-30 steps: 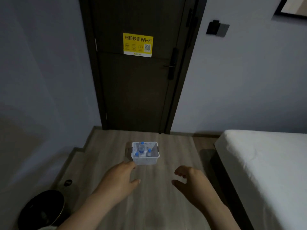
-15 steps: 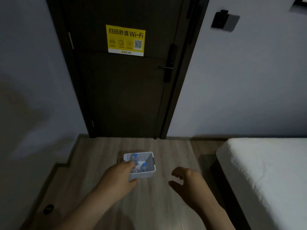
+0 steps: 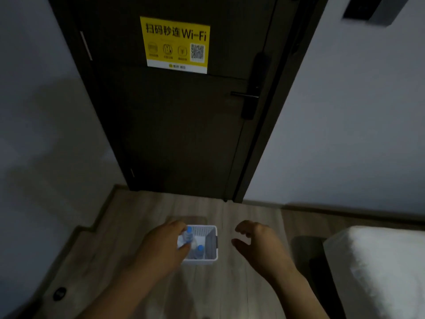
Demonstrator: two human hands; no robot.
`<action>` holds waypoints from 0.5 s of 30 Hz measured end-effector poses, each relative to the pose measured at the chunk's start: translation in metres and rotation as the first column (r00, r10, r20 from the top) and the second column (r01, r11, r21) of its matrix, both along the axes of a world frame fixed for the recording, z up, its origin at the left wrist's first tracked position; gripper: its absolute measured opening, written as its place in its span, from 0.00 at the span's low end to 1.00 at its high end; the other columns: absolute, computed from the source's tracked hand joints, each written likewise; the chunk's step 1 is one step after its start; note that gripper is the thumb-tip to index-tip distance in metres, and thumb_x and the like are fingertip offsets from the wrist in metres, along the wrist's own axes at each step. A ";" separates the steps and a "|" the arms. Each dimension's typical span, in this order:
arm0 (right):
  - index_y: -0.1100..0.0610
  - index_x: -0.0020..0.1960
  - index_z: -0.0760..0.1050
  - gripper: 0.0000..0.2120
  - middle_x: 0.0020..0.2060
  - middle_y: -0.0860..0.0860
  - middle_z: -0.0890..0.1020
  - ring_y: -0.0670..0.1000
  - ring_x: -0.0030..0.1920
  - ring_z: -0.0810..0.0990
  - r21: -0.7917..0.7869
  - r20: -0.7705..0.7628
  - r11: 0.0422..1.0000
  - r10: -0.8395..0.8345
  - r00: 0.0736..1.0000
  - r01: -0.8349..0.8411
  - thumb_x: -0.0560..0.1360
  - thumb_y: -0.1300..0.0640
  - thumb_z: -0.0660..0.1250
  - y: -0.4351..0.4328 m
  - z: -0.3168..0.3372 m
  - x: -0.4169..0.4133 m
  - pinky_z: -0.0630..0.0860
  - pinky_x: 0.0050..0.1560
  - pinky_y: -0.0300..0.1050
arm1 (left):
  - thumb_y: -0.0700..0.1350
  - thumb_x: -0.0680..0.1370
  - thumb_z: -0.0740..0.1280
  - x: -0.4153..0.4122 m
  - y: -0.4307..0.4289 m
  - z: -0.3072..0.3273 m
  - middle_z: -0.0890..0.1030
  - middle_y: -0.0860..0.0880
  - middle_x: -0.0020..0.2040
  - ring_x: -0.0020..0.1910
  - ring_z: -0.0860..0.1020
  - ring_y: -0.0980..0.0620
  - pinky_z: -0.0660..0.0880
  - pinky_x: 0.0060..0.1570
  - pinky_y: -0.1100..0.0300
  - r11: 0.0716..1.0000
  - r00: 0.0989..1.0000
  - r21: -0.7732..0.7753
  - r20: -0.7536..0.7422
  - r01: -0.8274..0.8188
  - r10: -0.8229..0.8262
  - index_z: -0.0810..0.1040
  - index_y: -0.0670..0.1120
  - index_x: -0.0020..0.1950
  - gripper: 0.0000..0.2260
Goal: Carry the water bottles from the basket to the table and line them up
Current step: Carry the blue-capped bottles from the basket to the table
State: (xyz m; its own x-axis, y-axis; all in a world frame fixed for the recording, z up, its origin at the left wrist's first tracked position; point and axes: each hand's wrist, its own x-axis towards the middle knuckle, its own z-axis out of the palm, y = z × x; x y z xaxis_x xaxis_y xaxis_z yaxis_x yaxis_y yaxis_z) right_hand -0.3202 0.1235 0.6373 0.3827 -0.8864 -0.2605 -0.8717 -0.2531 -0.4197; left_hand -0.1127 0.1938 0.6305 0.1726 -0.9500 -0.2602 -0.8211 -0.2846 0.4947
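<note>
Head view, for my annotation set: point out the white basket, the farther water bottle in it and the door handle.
white basket (image 3: 202,261), head view, near wall.
farther water bottle (image 3: 188,236), head view, its label below the blue cap.
door handle (image 3: 244,95), head view, middle of the lever.

You see a white slotted basket standing on the floor. Two clear bottles with blue caps stand upright inside it. The far bottle is at the left wall, pinched between thumb and fingers of your left grip. The near bottle stands just beside it, toward the front wall.
</note>
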 end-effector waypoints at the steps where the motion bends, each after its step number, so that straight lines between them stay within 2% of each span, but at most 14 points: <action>1: 0.46 0.62 0.72 0.14 0.59 0.43 0.77 0.41 0.56 0.75 0.010 0.001 1.000 0.008 1.000 -0.008 0.76 0.48 0.64 -0.009 -0.004 0.001 0.71 0.52 0.32 | 0.54 0.75 0.68 0.001 -0.007 -0.004 0.79 0.54 0.54 0.48 0.77 0.58 0.69 0.44 0.72 1.000 1.000 0.010 -0.006 -0.015 0.015 0.71 0.57 0.49 0.08; 3: 0.46 0.62 0.72 0.14 0.58 0.44 0.78 0.40 0.55 0.76 0.032 0.001 0.999 0.019 1.000 -0.019 0.76 0.48 0.64 -0.025 -0.012 0.002 0.71 0.52 0.31 | 0.53 0.76 0.67 0.006 -0.018 -0.012 0.78 0.54 0.57 0.52 0.77 0.57 0.72 0.49 0.69 0.999 0.999 0.037 -0.005 -0.040 0.040 0.73 0.53 0.57 0.11; 5: 0.47 0.62 0.72 0.15 0.59 0.44 0.78 0.40 0.55 0.76 0.054 0.000 0.998 0.025 1.000 -0.025 0.76 0.48 0.65 -0.038 -0.019 0.006 0.71 0.53 0.32 | 0.53 0.77 0.66 0.012 -0.030 -0.021 0.78 0.53 0.60 0.55 0.77 0.56 0.71 0.51 0.70 0.996 0.999 0.077 0.000 -0.051 0.051 0.73 0.51 0.60 0.14; 8: 0.47 0.63 0.72 0.16 0.59 0.43 0.77 0.40 0.57 0.75 0.080 -0.018 0.997 0.017 1.000 -0.015 0.76 0.47 0.65 -0.052 -0.034 0.012 0.71 0.54 0.32 | 0.53 0.77 0.65 0.023 -0.047 -0.034 0.78 0.52 0.60 0.55 0.78 0.56 0.70 0.48 0.71 0.992 0.999 0.119 0.004 -0.052 0.052 0.73 0.49 0.58 0.13; 12: 0.46 0.63 0.72 0.16 0.59 0.42 0.78 0.39 0.57 0.75 0.112 -0.043 0.993 -0.019 0.999 0.024 0.75 0.47 0.66 -0.065 -0.062 0.024 0.71 0.56 0.32 | 0.52 0.78 0.64 0.039 -0.067 -0.057 0.79 0.52 0.58 0.53 0.77 0.56 0.72 0.53 0.67 0.987 1.000 0.160 -0.010 -0.026 0.028 0.72 0.52 0.52 0.06; 15: 0.46 0.63 0.73 0.17 0.59 0.42 0.78 0.39 0.57 0.76 0.146 -0.060 0.989 -0.031 0.998 0.040 0.75 0.47 0.66 -0.074 -0.090 0.036 0.69 0.54 0.30 | 0.52 0.78 0.64 0.055 -0.077 -0.085 0.79 0.53 0.55 0.48 0.76 0.58 0.69 0.47 0.69 0.982 1.000 0.189 -0.006 0.004 -0.003 0.70 0.53 0.47 0.05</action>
State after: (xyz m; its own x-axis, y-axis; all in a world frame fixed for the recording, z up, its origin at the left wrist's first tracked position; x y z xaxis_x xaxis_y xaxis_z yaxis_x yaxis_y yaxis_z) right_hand -0.2847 0.0495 0.5475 0.3324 -0.8497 -0.4093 -0.9026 -0.1608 -0.3992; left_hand -0.0572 0.1173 0.5455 0.1674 -0.8844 -0.4358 -0.8195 -0.3705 0.4372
